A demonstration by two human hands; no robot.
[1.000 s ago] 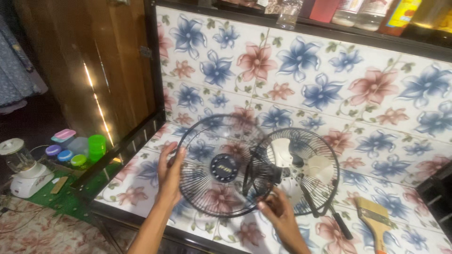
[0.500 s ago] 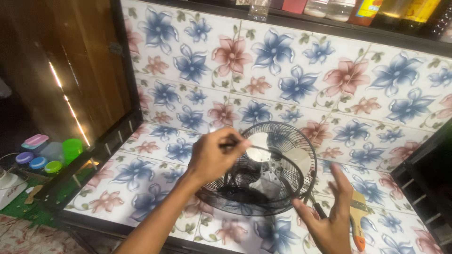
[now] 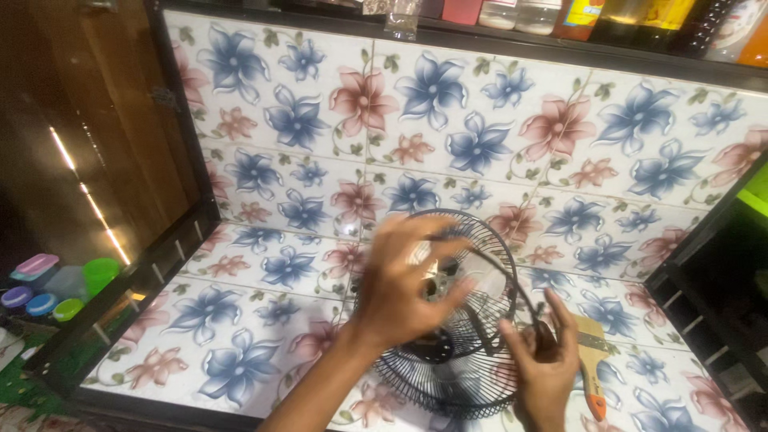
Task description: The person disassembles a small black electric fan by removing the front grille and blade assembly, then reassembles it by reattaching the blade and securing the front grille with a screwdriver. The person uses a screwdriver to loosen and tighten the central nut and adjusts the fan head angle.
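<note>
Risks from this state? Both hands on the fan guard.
1. The left hand grips the black wire fan guard at its upper rim, so fingers may slip between the wires and get pinched.
2. The guard sits tilted near the front edge of the floral tiled counter; it might slide off.
3. The right hand works right beside the paintbrush and may knock it away.

Two bare forearms, no sleeves, left hand [image 3: 400, 284] motion-blurred, right hand [image 3: 542, 364] without rings, fingers bare
</note>
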